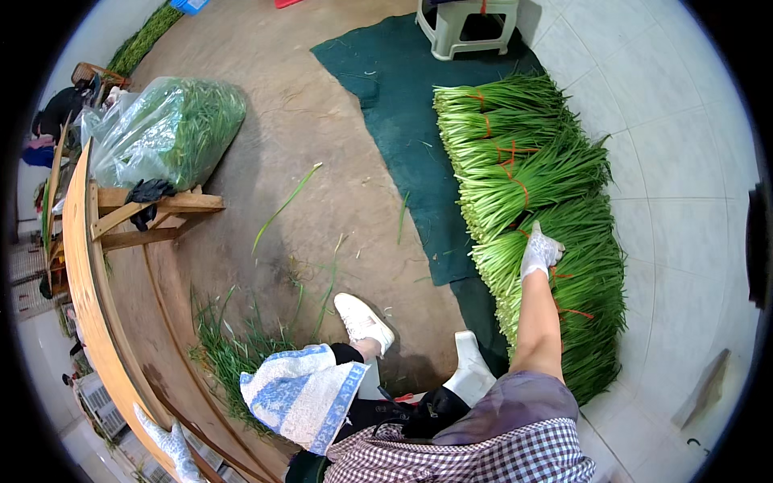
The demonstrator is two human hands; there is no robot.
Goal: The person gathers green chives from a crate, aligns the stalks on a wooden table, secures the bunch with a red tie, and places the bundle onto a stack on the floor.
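Long green garlic chives (531, 173) with pale stem ends are stacked in several bundles along the right, tied with orange-red bands. My right hand (541, 249), in a thin whitish glove, reaches into the middle of this row. Its thumb points away from me and its fingers curl down over one tied bundle, where the leaves partly hide the fingertips. At the lower left, my left hand (169, 447) wears a similar glove and rests against the edge of the wooden table (84, 266). Its fingers are apart and nothing shows in them.
Loose green leaves (241, 350) lie heaped by my feet. A clear plastic bag (173, 129) full of greens stands at far left. Under the bundles spreads a dark green mat (386, 97); a white stool (471, 28) stands at its far end. A blue-striped towel (302, 394) covers my leg.
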